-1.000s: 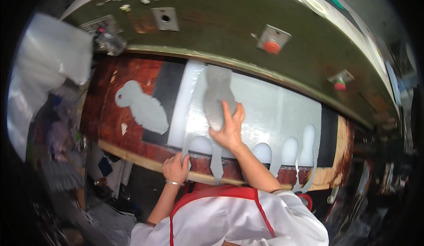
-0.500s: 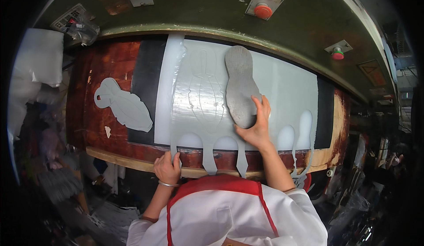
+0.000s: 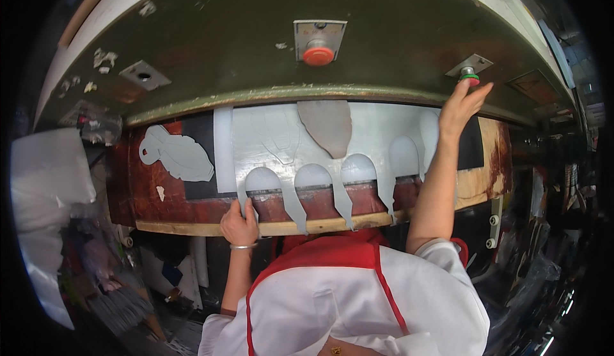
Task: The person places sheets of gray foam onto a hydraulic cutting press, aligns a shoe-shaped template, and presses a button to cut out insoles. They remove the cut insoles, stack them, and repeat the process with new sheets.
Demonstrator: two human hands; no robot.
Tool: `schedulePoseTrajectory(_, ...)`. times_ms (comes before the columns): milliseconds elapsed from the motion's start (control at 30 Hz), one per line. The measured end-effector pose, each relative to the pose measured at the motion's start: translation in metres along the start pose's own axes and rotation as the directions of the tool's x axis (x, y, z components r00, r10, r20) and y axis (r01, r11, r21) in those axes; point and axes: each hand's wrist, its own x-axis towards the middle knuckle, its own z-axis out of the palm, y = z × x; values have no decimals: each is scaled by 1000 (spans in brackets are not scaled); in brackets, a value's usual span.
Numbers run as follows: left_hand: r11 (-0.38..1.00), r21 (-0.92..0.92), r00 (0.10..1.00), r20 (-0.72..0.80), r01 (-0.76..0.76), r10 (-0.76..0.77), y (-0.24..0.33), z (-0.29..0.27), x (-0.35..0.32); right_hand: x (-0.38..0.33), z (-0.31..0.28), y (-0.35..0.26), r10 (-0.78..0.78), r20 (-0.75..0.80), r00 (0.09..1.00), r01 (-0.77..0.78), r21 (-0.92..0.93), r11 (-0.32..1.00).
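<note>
My left hand (image 3: 239,227) is closed on a narrow strip at the front left edge of a grey sheet (image 3: 377,123). The sheet lies across the work table, with rounded cut-outs and tongues of material along its front edge. On it rests a grey cutting die (image 3: 326,128) with a waisted, sole-like outline; its far part is hidden under the green press head (image 3: 230,55). My right hand (image 3: 462,108) is raised to the red-and-green push button (image 3: 469,77) on the press head's right side. Its fingers are apart, with fingertips at the button and nothing held.
Grey cut pieces (image 3: 182,156) lie on the left of the red-brown table (image 3: 152,190). A large red button (image 3: 318,55) sits mid-front on the press head. Clear plastic sheeting (image 3: 51,170) hangs at the left. A pale wooden strip (image 3: 182,228) edges the table's front.
My right hand has left the die and moved up and right to the button. The press head now covers the die's far part. My left hand stays on the sheet's edge.
</note>
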Motion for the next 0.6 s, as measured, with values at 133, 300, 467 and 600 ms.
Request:
schedulePoseTrajectory(133, 1000, -13, 999, -28, 25, -26, 19, 10, 56, 26, 34, 9, -87, 3, 996, 87, -68, 994)
schedulePoseTrajectory(300, 1000, 12, 997, -76, -1, 2, 22, 28, 117, 12, 49, 23, -99, -2, 995, 99, -51, 994)
schedulePoseTrajectory(467, 996, -71, 996, -70, 47, -52, 21, 23, 116, -44, 1, 26, 12, 179, 984, -14, 8, 1000)
schedulePoseTrajectory(600, 981, -161, 992, -42, 112, -120, 14, 18, 99, -126, -47, 25, 120, 662, 740, 9, -188, 982)
